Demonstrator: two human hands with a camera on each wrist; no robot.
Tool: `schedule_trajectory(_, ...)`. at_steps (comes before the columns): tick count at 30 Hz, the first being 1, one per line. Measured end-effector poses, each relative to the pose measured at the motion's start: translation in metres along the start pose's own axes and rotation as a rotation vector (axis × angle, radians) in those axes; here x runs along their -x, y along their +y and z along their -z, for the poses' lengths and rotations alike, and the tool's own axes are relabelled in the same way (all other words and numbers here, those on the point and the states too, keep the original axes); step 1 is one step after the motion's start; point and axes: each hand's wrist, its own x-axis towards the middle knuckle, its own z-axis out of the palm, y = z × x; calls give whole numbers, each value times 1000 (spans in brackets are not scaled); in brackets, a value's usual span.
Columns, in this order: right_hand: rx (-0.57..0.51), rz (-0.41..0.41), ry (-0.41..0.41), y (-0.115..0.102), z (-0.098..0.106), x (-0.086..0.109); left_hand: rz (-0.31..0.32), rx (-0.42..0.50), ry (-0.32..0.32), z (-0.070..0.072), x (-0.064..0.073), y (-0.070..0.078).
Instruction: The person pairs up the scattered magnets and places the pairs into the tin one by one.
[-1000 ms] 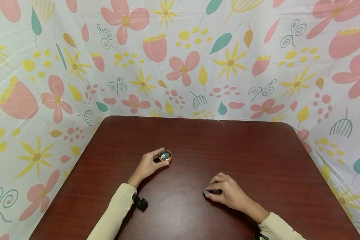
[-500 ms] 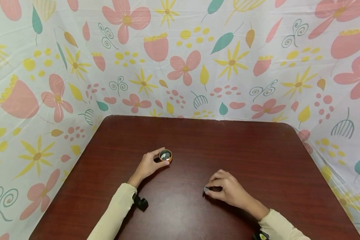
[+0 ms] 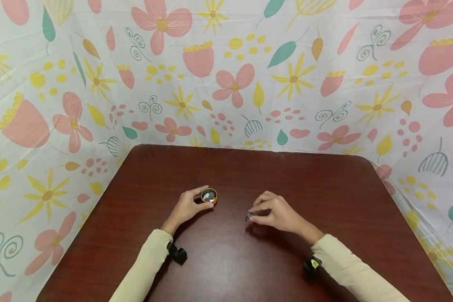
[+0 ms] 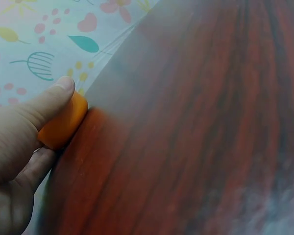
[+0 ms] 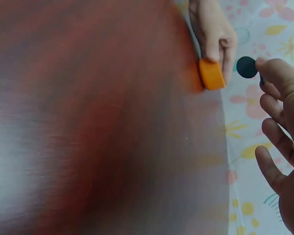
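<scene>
My left hand [image 3: 186,206] grips a small round orange container [image 3: 215,200] by its side, thumb in front and fingers behind. Its open top shows a dark, shiny inside. In the left wrist view its smooth orange wall [image 4: 66,125] sits low at the tabletop, between thumb and fingers. To the right and nearer the front, my right hand [image 3: 281,214] pinches a small disc [image 3: 250,215] between thumb and fingertips, with its shadow on the table below. In the right wrist view the disc [image 5: 246,67] looks flat and dark, and the other fingers are spread.
Both hands are over a dark red-brown wooden table [image 3: 219,268] with rounded far corners. A white flowered cloth [image 3: 234,50] hangs behind it and along both sides. Black cameras sit on both wrists, the left one [image 3: 179,254] close over the tabletop.
My right hand has moved forward and left, carrying the disc up off the table toward the orange container. The left hand and the container have stayed in place.
</scene>
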Motion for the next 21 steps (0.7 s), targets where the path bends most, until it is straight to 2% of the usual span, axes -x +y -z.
schedule_trajectory(8, -4, -71, -49, 14, -7, -39, -1, 9, 1, 0, 1, 1)
schedule_trajectory(15, -37, -75, -46, 28, -21, -70, -5, 13, -5, 1, 1, 3)
schedule_trajectory(21, -52, -64, -58, 28, -35, -93, 5, 16, 1, 1, 0, 2)
